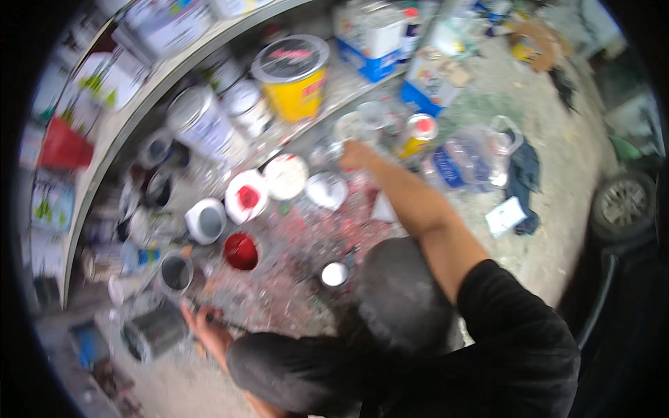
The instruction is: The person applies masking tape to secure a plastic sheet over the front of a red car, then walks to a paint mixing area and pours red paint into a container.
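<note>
My left hand (208, 330) is beside my left knee, near a grey metal can lying on its side. Its fingers are closed around a thin dark stick (231, 323), too blurred to name more exactly. My right arm reaches far forward, and my right hand (354, 155) is at the clear plastic cups (374, 115). Blur hides its fingers and whether it grips anything. Between my hands stand an open cup of red paint (241, 251), a red-stained white lid (247, 197), a cream lid (286, 176) and a small white-topped container (334, 274).
Shelves with cans curve around the left and back. A yellow bucket (293, 83) with a dark lid stands at the back. To the right are a yellow can (419, 135), a clear plastic jug (468, 159), a dark cloth (524, 182) and a wheel (623, 202).
</note>
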{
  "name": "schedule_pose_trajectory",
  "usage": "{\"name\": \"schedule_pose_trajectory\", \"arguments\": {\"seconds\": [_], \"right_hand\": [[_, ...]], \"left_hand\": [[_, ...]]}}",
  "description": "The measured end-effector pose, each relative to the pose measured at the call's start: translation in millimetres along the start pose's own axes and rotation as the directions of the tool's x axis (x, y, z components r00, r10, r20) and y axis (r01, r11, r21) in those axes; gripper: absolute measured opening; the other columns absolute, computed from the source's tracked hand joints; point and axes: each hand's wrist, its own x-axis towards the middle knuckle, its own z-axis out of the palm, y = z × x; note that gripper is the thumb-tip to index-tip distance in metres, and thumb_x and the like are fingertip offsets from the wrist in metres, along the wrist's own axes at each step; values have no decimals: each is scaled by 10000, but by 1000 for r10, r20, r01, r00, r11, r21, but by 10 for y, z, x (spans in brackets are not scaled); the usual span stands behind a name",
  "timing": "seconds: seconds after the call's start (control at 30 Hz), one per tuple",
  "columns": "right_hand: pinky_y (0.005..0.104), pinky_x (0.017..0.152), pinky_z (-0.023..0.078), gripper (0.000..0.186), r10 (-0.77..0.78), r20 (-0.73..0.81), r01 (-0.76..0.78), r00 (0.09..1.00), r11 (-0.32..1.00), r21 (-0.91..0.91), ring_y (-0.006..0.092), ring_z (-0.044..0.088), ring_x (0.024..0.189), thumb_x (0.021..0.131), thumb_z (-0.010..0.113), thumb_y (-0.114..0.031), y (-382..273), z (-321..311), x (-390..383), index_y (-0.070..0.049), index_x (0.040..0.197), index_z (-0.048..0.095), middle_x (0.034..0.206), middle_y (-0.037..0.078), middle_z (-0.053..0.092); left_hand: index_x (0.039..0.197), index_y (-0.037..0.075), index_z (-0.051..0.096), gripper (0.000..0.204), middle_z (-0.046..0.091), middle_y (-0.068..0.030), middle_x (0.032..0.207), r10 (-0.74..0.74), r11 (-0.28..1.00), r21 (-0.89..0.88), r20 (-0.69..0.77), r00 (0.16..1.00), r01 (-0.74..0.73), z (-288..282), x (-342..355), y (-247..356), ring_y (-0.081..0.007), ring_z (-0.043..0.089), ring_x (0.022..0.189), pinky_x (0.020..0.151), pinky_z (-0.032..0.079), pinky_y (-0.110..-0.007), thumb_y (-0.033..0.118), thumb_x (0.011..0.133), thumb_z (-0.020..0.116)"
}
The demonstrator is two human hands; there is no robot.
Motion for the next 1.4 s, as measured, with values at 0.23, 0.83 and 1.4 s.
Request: {"name": "schedule_pose_trajectory", "arguments": {"seconds": [0.23, 0.83, 1.4], "right_hand": [[436, 839, 563, 394, -160, -203, 124, 966, 976, -177, 344, 714, 939, 741, 619, -235, -183, -159, -191, 49, 1000, 704, 949, 253, 717], [273, 671, 485, 72, 604, 278, -462, 747, 170, 871, 105, 601, 754, 934, 644, -107, 611, 1069, -3855, -45, 962, 619, 864, 18, 642], [272, 733, 541, 104, 25, -490, 201, 871, 892, 404, 95, 655, 800, 944, 644, -103, 245, -2271, -2502, -17, 961, 700, 881, 45, 711]], "left_hand": [[1486, 110, 403, 715, 472, -31, 835, 47, 980, -196, 87, 995, -30, -30, 29, -149, -162, 438, 737, 721, 413, -341, 112, 811, 638], [1436, 117, 391, 604, 465, -30, 826, -37, 945, -324, 62, 997, 55, -620, 805, -594, -178, 443, 780, 810, 434, -412, 131, 878, 621], [1389, 122, 498, 579, 543, -97, 1340, 95, 995, 12, -48, 994, -95, -375, 826, -269, -168, 522, 935, 826, 422, -309, 185, 829, 631]]}}
